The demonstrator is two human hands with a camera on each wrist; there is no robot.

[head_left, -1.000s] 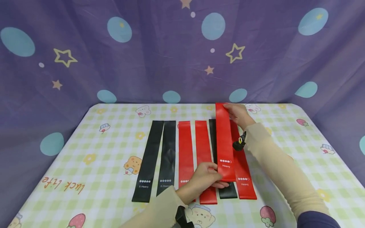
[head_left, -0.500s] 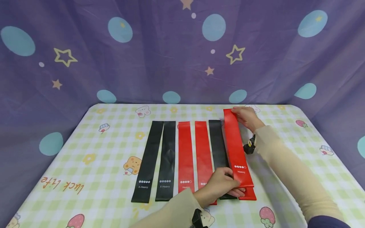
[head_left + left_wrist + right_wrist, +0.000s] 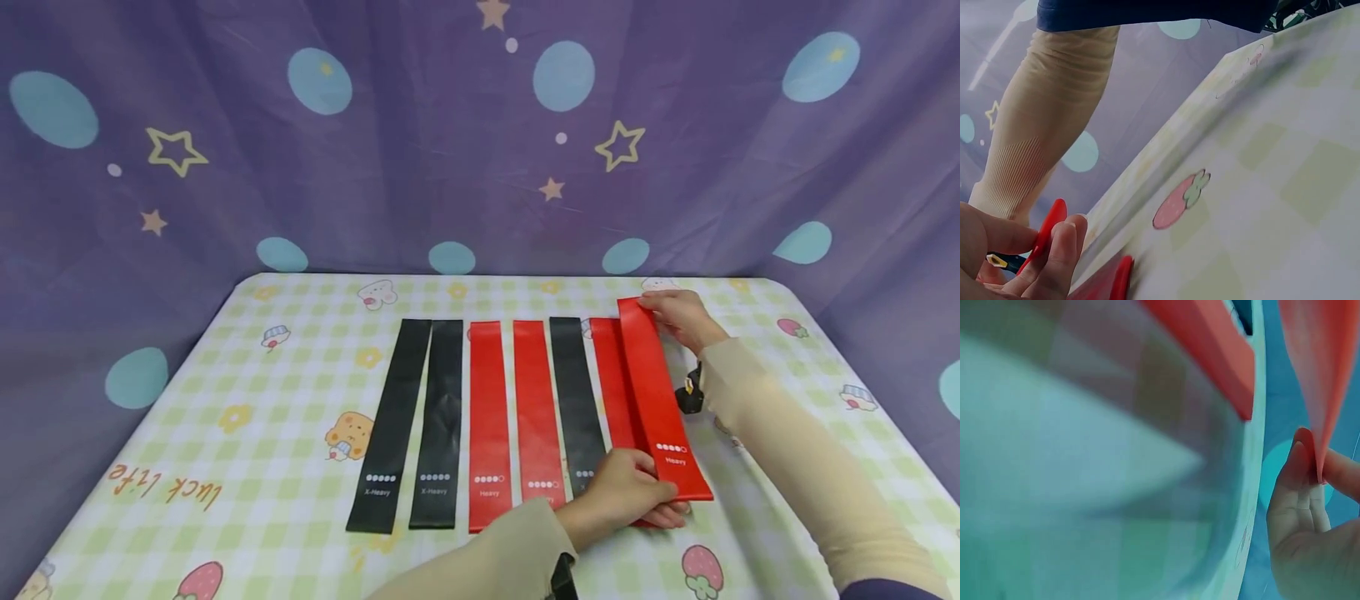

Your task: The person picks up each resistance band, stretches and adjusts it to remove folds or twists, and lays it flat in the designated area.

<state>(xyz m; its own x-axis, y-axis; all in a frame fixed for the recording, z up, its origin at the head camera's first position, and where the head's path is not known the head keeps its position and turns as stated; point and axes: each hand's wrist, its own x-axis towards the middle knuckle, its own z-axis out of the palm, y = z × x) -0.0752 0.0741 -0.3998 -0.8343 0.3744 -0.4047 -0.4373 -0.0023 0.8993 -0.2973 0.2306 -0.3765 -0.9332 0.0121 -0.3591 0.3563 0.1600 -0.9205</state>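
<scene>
A red band marked "Heavy" is stretched lengthwise between both hands, just above the checked tablecloth. My left hand pinches its near end; in the left wrist view the fingers curl round the red edge. My right hand pinches the far end, with the band caught between fingertips. The held band lies slightly to the right of another red band that rests flat on the cloth and partly overlaps it near the front.
Left of these lie a black band, two red bands and two black "X-Heavy" bands, side by side. A purple starred cloth hangs behind the table. Strawberry prints mark the cloth at the front right.
Both hands have carried the held red band to the right, from above the black band to past the outermost red band, and lower toward the cloth.
</scene>
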